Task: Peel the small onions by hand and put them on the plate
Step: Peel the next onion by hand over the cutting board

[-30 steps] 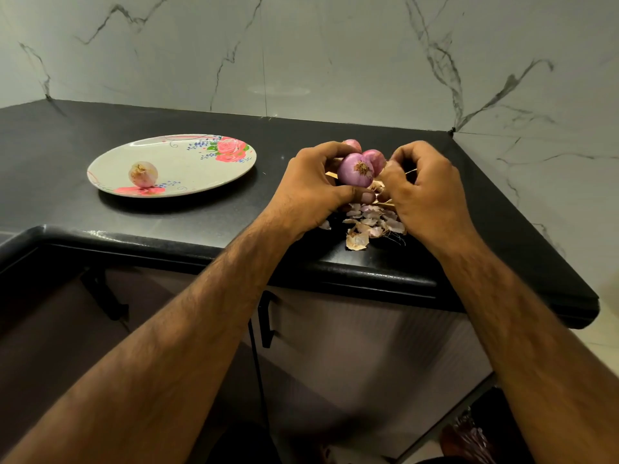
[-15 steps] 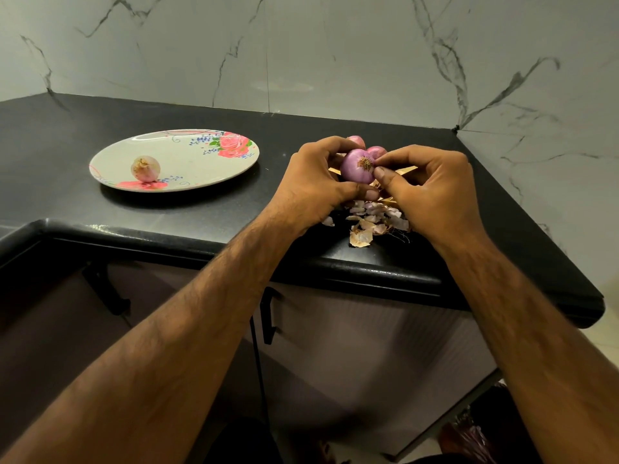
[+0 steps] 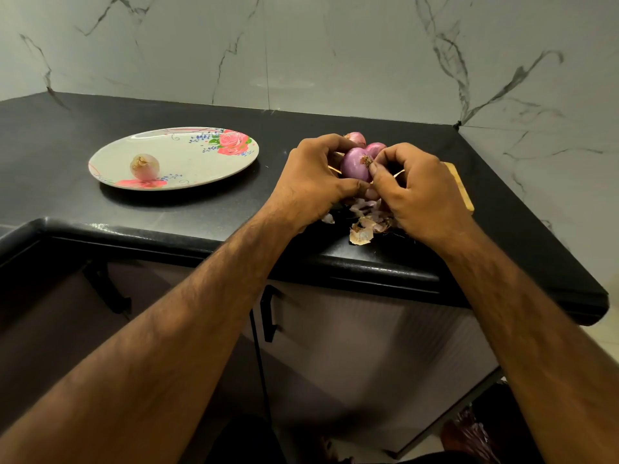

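Observation:
My left hand [image 3: 311, 182] holds a small purple onion [image 3: 353, 164] above the counter, fingers curled around its left side and thumb under it. My right hand [image 3: 415, 192] pinches at the onion's dry root end with thumb and forefinger. Two more unpeeled onions [image 3: 355, 138] peek out just behind, partly hidden by my fingers. A pile of peeled skins [image 3: 363, 226] lies on the counter below my hands. One pale peeled onion [image 3: 144, 166] rests on the floral plate [image 3: 201, 162] to the left.
The black countertop [image 3: 234, 209] ends in a rounded front edge close to the skins. A wooden board [image 3: 462, 189] shows under my right hand. Marble walls meet in a corner at the back right. Cabinet doors with black handles hang below.
My right thumb and forefinger have closed in on the onion's root end. Both hands stay in about the same spot over the skins.

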